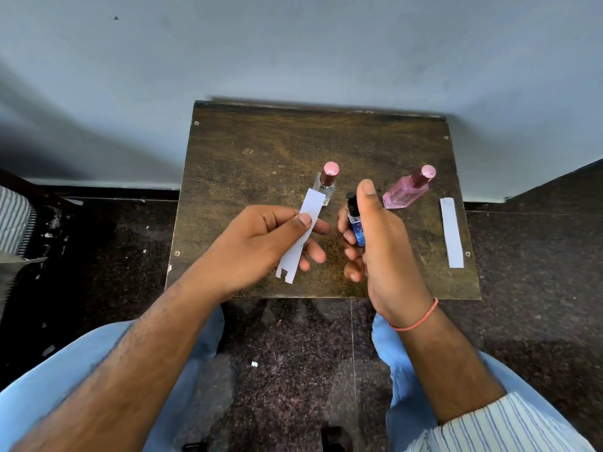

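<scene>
My left hand pinches a white paper strip between thumb and fingers, holding it over the small wooden table. My right hand grips a small blue perfume bottle with a black top, thumb raised beside it. The bottle's top sits just right of the strip's upper half. Most of the blue bottle is hidden by my right palm.
A clear perfume bottle with a pink cap stands behind the strip. A pink bottle stands at the right, and a second white strip lies near the right edge. A wall is close behind the table.
</scene>
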A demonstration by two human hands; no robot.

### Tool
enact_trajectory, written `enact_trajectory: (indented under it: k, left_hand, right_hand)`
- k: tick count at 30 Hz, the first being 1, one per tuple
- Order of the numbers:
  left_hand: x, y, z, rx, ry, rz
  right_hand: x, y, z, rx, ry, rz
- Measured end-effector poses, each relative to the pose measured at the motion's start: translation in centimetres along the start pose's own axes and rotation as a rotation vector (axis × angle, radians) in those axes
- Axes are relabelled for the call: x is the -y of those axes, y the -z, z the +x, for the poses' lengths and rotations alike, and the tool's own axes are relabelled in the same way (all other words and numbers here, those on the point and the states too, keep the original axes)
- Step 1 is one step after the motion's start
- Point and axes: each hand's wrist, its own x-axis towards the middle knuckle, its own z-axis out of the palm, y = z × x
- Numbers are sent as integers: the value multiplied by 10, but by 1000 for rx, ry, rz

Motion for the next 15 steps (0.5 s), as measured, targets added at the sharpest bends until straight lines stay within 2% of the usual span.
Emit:
enact_trajectory:
  k: [3,8,15]
  left_hand:
    - [1,0,0,18,6,-20]
    - [0,-2,-1,20,17,-43]
    - [2,-4,-1,19,8,49]
  right_hand:
    - [-1,3,2,-55,82,-108]
    - [-2,5,4,-47,163,-132]
    - [-7,8,2,-157,301,-355]
